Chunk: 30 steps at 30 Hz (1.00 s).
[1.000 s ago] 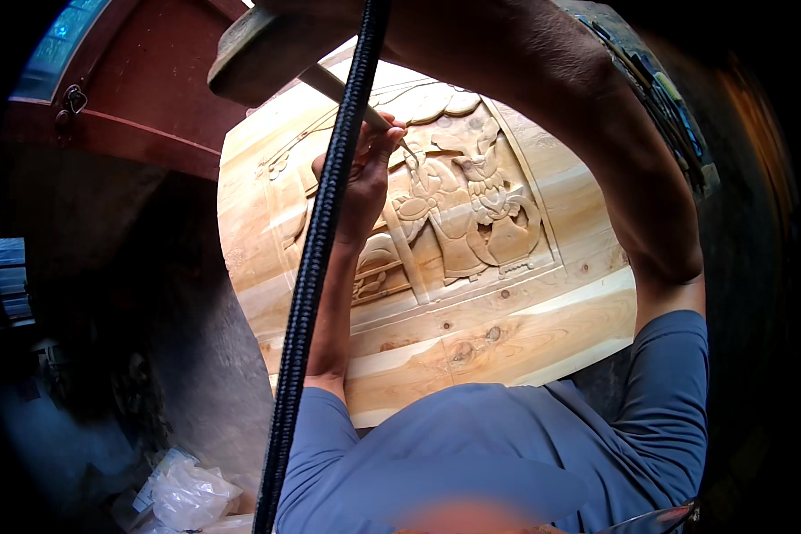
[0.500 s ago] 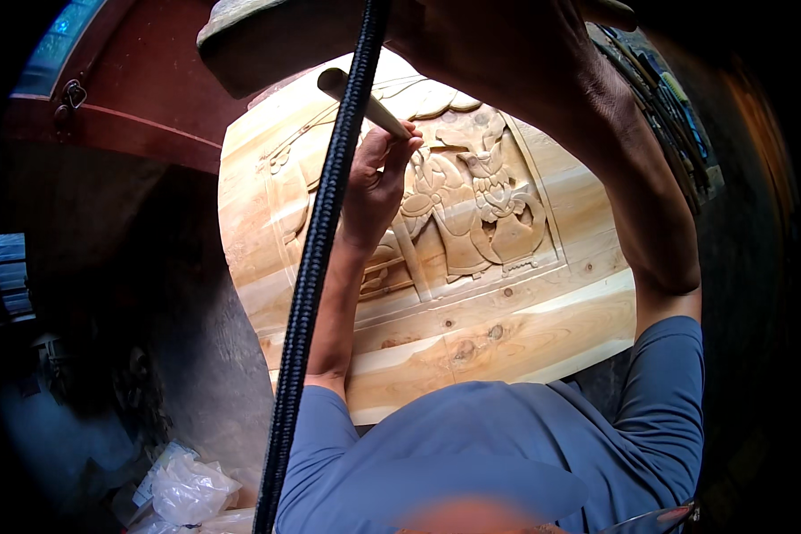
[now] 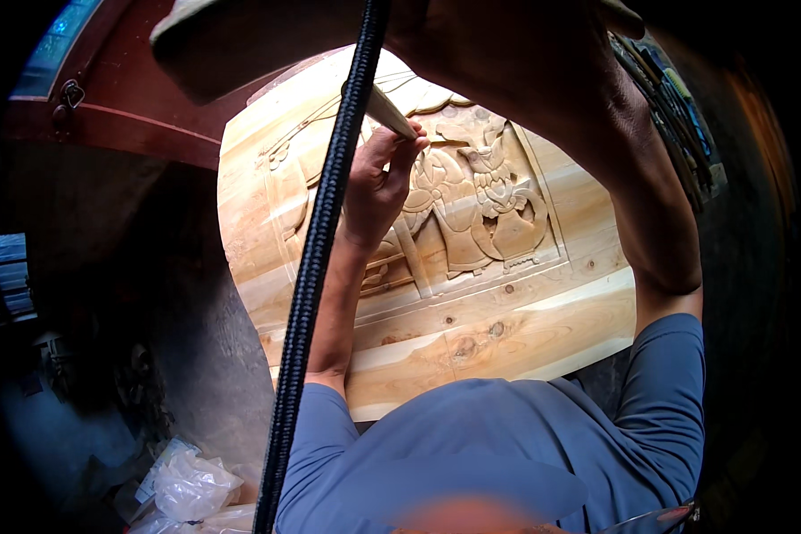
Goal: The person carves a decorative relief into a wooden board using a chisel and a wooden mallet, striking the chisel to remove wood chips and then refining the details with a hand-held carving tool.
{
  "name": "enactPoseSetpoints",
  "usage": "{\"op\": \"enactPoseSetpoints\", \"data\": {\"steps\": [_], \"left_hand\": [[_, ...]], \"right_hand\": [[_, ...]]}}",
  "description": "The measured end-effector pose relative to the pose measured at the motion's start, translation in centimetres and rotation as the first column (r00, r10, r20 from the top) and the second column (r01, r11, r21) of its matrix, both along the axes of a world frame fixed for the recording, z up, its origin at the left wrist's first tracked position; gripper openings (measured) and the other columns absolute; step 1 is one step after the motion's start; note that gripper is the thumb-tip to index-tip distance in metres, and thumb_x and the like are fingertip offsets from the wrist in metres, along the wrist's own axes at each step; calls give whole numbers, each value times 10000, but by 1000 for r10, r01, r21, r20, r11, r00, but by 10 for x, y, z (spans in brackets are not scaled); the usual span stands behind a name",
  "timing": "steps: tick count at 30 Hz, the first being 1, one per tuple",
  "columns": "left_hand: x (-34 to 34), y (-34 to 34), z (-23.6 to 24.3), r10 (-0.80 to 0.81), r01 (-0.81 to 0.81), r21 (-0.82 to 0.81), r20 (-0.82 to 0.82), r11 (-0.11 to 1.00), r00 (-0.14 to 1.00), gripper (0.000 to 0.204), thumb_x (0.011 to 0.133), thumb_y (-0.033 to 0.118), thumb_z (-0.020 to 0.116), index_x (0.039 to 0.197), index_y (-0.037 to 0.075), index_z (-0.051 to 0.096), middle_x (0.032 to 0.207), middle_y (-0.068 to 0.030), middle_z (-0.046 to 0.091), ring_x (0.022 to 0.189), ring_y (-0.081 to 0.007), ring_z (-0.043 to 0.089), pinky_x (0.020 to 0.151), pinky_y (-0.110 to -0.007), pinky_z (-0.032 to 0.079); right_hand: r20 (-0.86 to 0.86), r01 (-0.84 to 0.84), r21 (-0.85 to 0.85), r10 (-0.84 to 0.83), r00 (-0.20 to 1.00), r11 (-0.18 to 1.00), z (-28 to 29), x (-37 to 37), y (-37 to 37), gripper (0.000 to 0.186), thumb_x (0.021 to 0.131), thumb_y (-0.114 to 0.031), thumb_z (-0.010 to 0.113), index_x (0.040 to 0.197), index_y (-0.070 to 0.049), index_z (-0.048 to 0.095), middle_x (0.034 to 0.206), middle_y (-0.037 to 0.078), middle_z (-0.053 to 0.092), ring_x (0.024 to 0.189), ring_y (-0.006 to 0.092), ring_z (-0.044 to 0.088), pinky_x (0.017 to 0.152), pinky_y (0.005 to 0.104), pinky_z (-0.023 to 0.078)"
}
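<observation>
A pale wood panel [image 3: 507,329] carved in relief with figures lies in front of me. My left hand [image 3: 378,182] rests on the carving and grips a chisel with a light wooden handle [image 3: 390,111], its blade hidden under the fingers. My right hand [image 3: 472,36] is raised close to the camera at the top edge, closed around a wooden mallet [image 3: 214,44] whose broad head hangs over the panel's upper left. A black braided cord [image 3: 316,267] hangs in front of the lens and crosses my left forearm.
A red-brown wooden frame with a metal latch [image 3: 71,93] stands at the upper left. Crumpled clear plastic bags [image 3: 187,485] lie on the dark floor at the lower left. Several tools [image 3: 676,116] lie along the panel's right edge.
The mallet has come up closer to the camera and looks larger. My left hand with the chisel has stayed on the carving, shifting only slightly.
</observation>
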<state>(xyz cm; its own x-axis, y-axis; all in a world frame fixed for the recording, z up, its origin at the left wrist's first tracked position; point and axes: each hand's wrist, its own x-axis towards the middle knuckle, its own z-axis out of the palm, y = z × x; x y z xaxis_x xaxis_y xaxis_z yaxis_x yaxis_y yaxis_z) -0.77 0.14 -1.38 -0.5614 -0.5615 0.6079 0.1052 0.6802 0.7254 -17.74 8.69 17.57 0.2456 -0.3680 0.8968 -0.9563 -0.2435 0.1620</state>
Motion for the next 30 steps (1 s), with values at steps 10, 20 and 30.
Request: {"op": "enactPoseSetpoints", "data": {"steps": [10, 20, 30], "left_hand": [[4, 7, 3, 84, -70, -167, 76, 983, 994, 173, 971, 46, 815, 1124, -15, 763, 948, -124, 809, 851, -226, 803, 751, -343, 630], [2, 7, 3, 99, -86, -215, 53, 973, 994, 96, 944, 53, 832, 1015, 8, 786, 871, -151, 791, 731, -269, 779, 661, -367, 593], [3, -1, -4, 139, -105, -321, 86, 941, 987, 166, 947, 34, 830, 1107, 8, 794, 942, -109, 830, 837, -173, 810, 754, -294, 622]], "right_hand": [[21, -36, -42, 37, 999, 998, -2, 0, 9, 445, 936, -159, 746, 1376, -130, 684, 831, 25, 750, 556, 148, 679, 445, 312, 537], [-74, -68, -386, 43, 996, 920, -14, -9, 12, 346, 895, -340, 822, 1197, -172, 812, 895, 44, 765, 727, 150, 752, 625, 315, 621], [-164, -27, -433, -50, 985, 901, -34, -25, 8, 525, 815, -400, 904, 1249, -125, 801, 968, 88, 780, 805, 204, 790, 708, 337, 643]]}}
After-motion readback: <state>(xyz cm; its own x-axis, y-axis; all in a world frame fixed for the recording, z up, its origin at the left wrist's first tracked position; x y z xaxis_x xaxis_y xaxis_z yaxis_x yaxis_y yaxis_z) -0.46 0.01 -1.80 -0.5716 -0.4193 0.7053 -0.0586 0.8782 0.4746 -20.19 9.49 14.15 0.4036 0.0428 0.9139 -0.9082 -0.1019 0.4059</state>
